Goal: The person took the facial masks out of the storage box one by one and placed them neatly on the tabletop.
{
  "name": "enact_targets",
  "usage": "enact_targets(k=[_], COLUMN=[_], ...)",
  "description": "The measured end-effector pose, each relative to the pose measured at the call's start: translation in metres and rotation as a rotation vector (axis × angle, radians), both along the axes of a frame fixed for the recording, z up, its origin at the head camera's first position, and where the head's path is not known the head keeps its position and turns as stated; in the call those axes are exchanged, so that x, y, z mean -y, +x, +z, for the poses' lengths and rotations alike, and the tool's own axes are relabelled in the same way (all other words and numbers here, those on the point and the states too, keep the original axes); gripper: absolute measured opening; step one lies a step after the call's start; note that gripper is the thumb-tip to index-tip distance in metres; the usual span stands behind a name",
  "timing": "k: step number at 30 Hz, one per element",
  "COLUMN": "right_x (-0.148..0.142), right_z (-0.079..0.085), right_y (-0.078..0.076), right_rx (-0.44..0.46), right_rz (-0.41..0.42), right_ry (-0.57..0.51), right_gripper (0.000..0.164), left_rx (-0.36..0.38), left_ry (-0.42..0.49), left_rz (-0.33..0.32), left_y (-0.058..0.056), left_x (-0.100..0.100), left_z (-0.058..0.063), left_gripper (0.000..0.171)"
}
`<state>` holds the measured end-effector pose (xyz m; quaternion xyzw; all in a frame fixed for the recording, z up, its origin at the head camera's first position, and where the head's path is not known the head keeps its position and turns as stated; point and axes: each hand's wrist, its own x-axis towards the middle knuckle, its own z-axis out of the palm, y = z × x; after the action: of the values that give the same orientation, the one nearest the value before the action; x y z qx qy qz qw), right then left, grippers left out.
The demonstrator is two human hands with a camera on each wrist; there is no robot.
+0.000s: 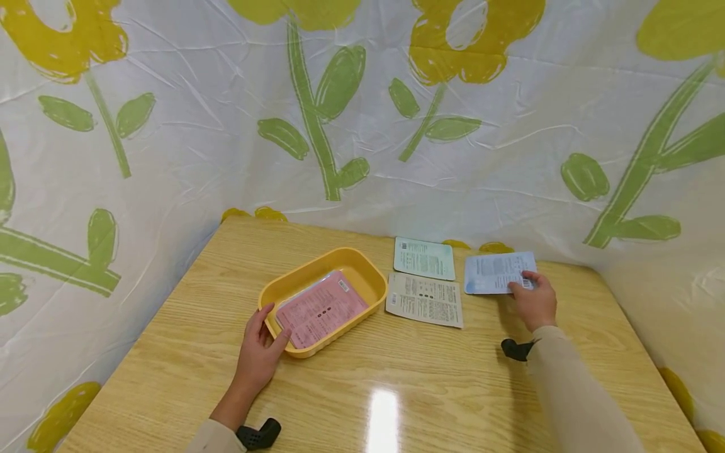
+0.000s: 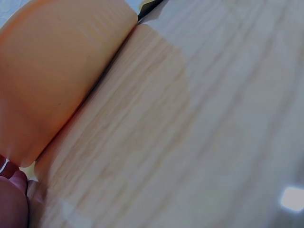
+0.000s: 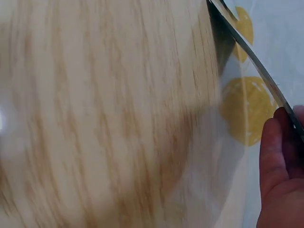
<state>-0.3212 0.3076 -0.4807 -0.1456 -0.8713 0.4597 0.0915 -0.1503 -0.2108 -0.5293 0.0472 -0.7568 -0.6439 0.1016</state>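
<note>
My left hand (image 1: 262, 349) holds the near left end of a yellow plastic basket (image 1: 345, 253), its thumb over the rim and fingers along the outer wall. Inside the basket lies a pink sheet mask packet (image 1: 323, 308) with printed text. At the right, my right hand (image 1: 535, 303) pinches the near right corner of a light blue sheet mask packet (image 1: 489, 274). In the right wrist view this packet (image 3: 259, 64) is seen edge-on, tilted above the table. The left wrist view shows the basket's outer wall (image 2: 61, 71) standing on the wood.
A mint green packet (image 1: 423, 258) and a beige packet (image 1: 425, 299) lie flat between the basket and the blue packet. The wooden table (image 1: 317, 402) ends at the back against a flower-printed white cloth (image 1: 481, 170), which also hangs at both sides.
</note>
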Motion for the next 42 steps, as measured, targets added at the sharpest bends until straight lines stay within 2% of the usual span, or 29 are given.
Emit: enact_targets(k=[9,13,23,31,42], right_x=[-0.002,-0.002,0.006,0.005,0.007], right_z=[-0.005,-0.007,-0.006,-0.007,-0.012], right_y=[-0.006,-0.011,-0.014,-0.021,-0.028], right_rx=[0.042,0.076,0.118,0.153,0.134], right_rz=[0.181,0.228,0.275,0.258,0.243], right_ry=[0.056,0.073,0.102,0.175,0.274], right_gripper=[0.069,0.070,0.068,0.069,0.067], left_rx=[0.010,0.000,-0.009,-0.010,-0.008], left_ry=[-0.010,0.006,-0.013,-0.007,-0.011], left_rz=[0.006,0.009,0.035,0.024,0.028], left_y=[0.002,0.001,0.002,0.000,-0.003], left_x=[0.002,0.002,-0.001,0.000,0.001], left_z=[0.002,0.000,0.001,-0.003,-0.004], left_gripper=[0.068,0.067,0.063,0.065,0.066])
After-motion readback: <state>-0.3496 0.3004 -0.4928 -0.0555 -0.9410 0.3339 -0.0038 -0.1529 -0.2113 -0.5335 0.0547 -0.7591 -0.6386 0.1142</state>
